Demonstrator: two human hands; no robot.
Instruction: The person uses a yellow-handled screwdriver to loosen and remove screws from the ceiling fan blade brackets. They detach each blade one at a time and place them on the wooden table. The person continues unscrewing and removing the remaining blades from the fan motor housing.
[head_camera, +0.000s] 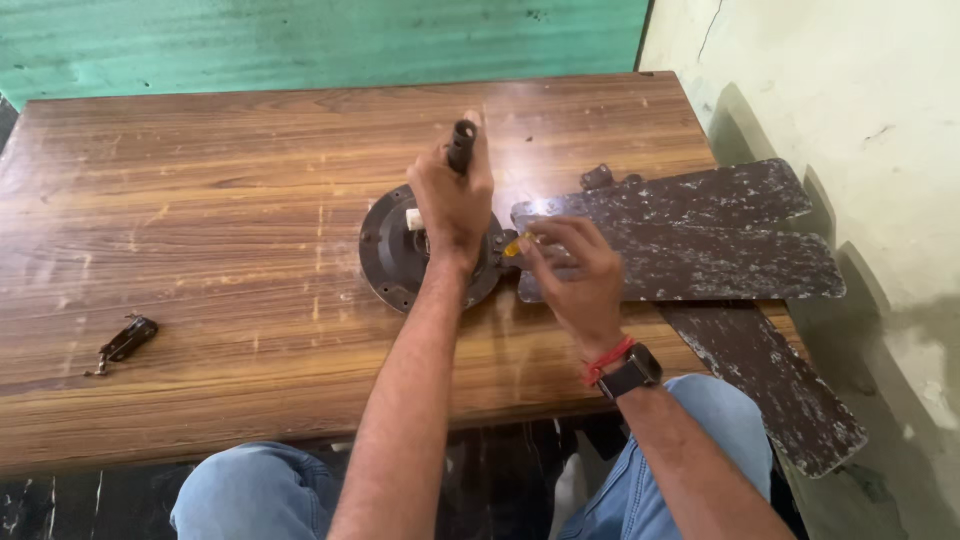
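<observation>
Left hand (452, 205) wrapped tight around the dark shaft (462, 145) rising from the round fan motor housing (385, 262) at table centre. At three o'clock of it, the right hand (570, 270) pinches a small yellow-tipped tool (512, 248), likely a screwdriver, at the blade bracket. Judging by this, the worn brown blades (700, 235) are still attached, so most remains. A small metal clip (125, 342) lies at nine o'clock. No packages, labels or signs visible.

- Bright, even daylight; glare patch on the table (560, 130) beyond the hands.
- Soft shadows fall rightward on the wall (850, 90).
- Focus fairly sharp, slight softness overall.
</observation>
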